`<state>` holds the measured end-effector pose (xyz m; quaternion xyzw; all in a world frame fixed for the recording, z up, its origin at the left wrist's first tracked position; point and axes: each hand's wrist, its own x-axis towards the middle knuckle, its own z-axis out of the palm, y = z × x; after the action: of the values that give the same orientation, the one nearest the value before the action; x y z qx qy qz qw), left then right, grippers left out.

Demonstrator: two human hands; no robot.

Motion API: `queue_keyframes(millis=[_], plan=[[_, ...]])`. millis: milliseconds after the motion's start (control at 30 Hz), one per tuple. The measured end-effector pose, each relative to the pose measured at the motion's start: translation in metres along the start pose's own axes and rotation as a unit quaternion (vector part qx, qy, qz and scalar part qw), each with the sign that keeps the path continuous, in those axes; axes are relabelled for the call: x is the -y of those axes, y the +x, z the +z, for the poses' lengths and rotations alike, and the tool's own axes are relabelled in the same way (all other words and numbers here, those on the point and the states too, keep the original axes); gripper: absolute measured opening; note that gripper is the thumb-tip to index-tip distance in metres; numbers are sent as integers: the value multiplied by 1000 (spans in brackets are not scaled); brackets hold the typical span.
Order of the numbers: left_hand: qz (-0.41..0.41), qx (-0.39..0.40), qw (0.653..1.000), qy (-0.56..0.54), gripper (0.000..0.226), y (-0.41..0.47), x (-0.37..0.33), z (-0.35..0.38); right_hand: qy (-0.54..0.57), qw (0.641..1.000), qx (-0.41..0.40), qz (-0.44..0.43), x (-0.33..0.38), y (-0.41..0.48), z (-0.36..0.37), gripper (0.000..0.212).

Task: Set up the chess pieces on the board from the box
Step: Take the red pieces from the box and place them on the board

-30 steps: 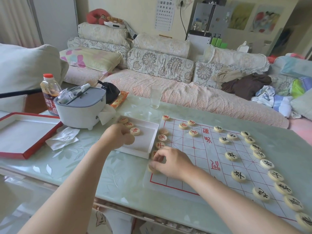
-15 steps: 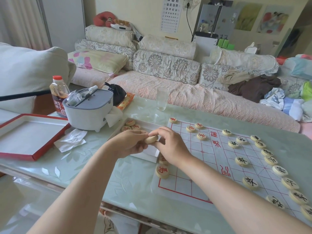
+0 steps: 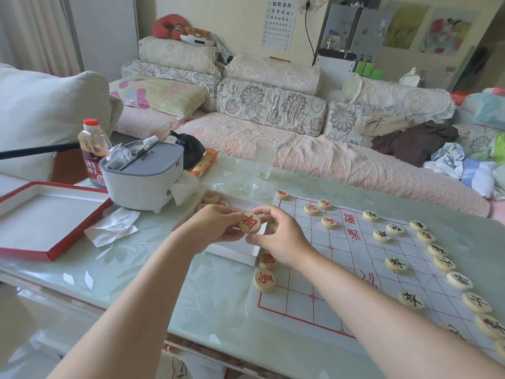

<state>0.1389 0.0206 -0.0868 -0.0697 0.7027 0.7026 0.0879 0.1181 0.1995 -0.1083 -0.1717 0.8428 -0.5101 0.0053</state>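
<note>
We see two bare forearms reaching in from the lower edge, meeting at a round pale wooden chess piece [image 3: 250, 222] marked in red. The left hand [image 3: 214, 228], left of the piece, pinches its rim between thumb and fingertips. The right hand [image 3: 282, 239], right of the piece, back upward, pinches the opposite rim with curled fingers.

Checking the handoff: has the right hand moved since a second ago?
Yes: the right hand moved leftward off the board to the white box, pinching the red-marked chess piece with the left hand.
</note>
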Motion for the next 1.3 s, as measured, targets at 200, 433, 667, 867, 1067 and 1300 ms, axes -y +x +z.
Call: queue_keyframes(millis=[200, 433, 667, 867, 1067, 1300], plan=[[-23, -32, 998, 50, 15, 12, -2, 4, -26, 1000, -17, 5, -10, 10, 1, 43], [25, -69, 954, 292, 23, 40, -5, 13, -72, 997, -29, 10, -28, 27, -1, 42], [24, -74, 805, 588, 42, 91, 22, 12, -149, 981, -119, 38, -56, 57, -35, 46], [32, -79, 788, 610, 42, 109, 27, 18, -189, 969, -125, 100, -76, 82, -64, 28], [11, -105, 801, 590, 24, 103, 22, 9, -185, 970, -98, 120, -82, 111, -55, 20], [64, -123, 837, 529, 36, 90, 15, 6, -208, 962, -91, 150, -87, 132, -44, 24]])
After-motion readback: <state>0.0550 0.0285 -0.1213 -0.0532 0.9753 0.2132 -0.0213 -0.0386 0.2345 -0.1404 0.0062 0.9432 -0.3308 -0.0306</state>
